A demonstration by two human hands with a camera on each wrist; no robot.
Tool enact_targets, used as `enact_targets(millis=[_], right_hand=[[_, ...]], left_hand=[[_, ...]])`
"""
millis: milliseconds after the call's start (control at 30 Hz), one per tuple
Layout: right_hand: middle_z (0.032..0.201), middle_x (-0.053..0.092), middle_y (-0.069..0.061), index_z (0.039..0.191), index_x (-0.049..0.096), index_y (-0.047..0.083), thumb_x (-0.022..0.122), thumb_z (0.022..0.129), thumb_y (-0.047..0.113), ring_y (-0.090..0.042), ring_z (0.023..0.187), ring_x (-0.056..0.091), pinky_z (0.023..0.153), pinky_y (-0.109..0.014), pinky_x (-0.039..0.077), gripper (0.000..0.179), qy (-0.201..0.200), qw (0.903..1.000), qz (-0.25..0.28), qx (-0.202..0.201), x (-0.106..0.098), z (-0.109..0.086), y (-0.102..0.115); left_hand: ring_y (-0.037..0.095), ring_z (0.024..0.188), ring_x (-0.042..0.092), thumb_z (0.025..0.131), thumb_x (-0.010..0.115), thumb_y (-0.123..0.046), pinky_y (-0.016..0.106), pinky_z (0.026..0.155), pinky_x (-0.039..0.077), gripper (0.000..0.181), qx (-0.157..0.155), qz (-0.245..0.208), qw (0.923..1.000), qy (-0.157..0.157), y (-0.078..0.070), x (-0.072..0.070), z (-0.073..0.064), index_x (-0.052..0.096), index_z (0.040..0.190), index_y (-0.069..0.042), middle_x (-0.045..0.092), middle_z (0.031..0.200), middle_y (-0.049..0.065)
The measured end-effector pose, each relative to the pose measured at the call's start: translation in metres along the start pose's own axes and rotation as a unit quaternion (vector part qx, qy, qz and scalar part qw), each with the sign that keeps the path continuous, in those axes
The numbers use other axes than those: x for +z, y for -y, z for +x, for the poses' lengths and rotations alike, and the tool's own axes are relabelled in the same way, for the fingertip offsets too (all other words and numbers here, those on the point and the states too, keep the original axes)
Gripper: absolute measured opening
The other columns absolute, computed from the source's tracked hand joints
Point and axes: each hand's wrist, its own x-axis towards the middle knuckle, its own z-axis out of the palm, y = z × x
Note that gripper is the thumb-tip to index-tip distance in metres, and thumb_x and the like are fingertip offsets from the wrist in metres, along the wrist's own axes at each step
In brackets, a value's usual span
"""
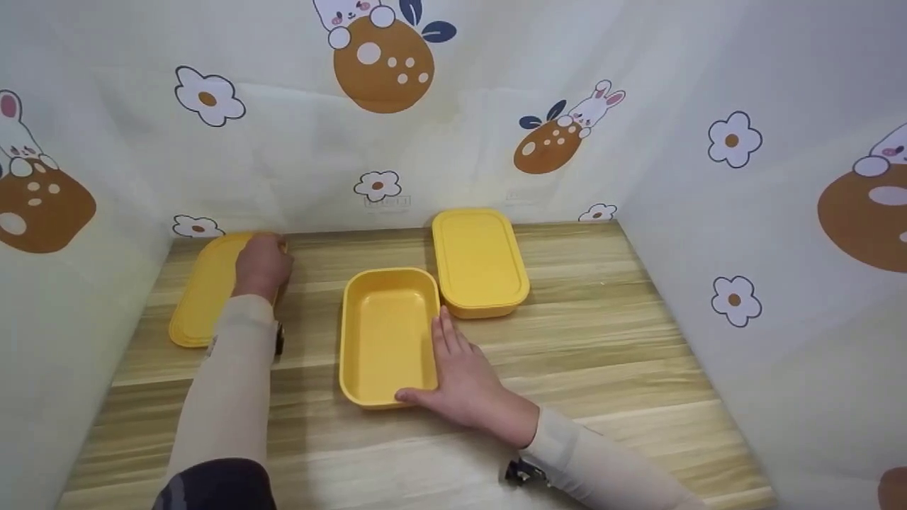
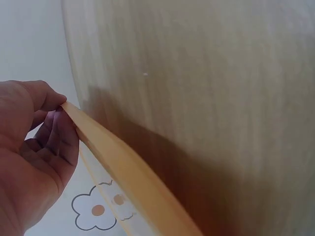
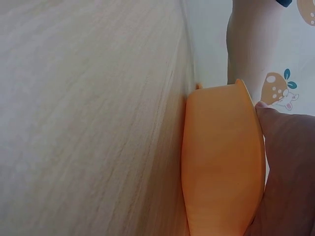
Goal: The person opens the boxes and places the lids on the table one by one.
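A flat yellow lid lies at the far left of the table. My left hand is over its far right part; in the left wrist view, thumb and fingertips pinch the edge of the lid. An uncovered yellow box with nothing in it stands upright in the middle. My right hand rests against its right side with the fingers straight, the thumb on the near rim. The right wrist view shows the outer wall of that box beside the thumb.
A second yellow box, covered by its lid, stands just right of and behind the uncovered one. The wood-grain table is bounded by patterned cloth walls at the back and both sides.
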Motion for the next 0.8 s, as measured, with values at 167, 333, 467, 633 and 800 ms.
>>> enact_targets(millis=[167,333,467,633,800], right_hand=[[0.182,-0.010,-0.018,0.175,0.002,-0.001,0.061,0.088,0.092,-0.042,0.168,0.013,0.130,-0.061,0.029,0.140,0.002,1.0000,-0.003,0.000,0.0003,0.0004,0.0000],[0.182,-0.011,-0.018,0.175,0.002,0.000,0.058,0.087,0.095,-0.041,0.168,0.012,0.130,-0.059,0.028,0.141,0.003,1.0000,-0.001,-0.001,-0.0003,0.0001,0.0001],[0.183,-0.010,-0.018,0.176,0.003,0.000,0.057,0.088,0.095,-0.041,0.168,0.014,0.130,-0.059,0.029,0.140,-0.002,0.9999,0.008,-0.005,-0.0006,-0.0010,-0.0001],[0.183,-0.009,-0.018,0.175,0.004,-0.001,0.060,0.089,0.093,-0.042,0.167,0.017,0.130,-0.060,0.029,0.139,-0.008,0.9999,0.013,-0.008,0.0004,-0.0010,-0.0006],[0.183,-0.010,-0.018,0.175,0.002,0.000,0.059,0.088,0.094,-0.043,0.167,0.017,0.130,-0.060,0.028,0.140,-0.006,0.9999,0.012,-0.007,-0.0002,-0.0016,-0.0006]], left_hand=[[0.044,0.118,0.060,0.108,0.059,-0.002,0.062,0.107,0.051,0.037,-0.004,0.010,0.9999,0.001,0.0043,0.0061,0.0031,0.064,0.142,0.009,0.065,0.129,0.030],[0.048,0.130,0.060,0.108,0.059,-0.002,0.062,0.112,0.049,0.041,-0.005,0.011,0.9999,0.002,0.0043,0.0083,0.0045,0.060,0.147,0.012,0.061,0.141,0.033],[0.048,0.128,0.061,0.108,0.053,0.000,0.062,0.110,0.051,0.039,-0.005,0.000,1.0000,-0.001,0.0024,0.0075,0.0012,0.061,0.144,0.013,0.061,0.140,0.035],[0.052,0.133,0.058,0.108,0.048,0.004,0.064,0.113,0.049,0.041,-0.002,-0.010,0.9999,-0.010,0.0012,0.0085,-0.0007,0.059,0.145,0.015,0.058,0.144,0.037],[0.053,0.138,0.055,0.109,0.047,0.004,0.064,0.114,0.048,0.042,-0.002,-0.011,0.9999,-0.009,0.0003,0.0111,0.0006,0.055,0.148,0.017,0.055,0.148,0.038]])
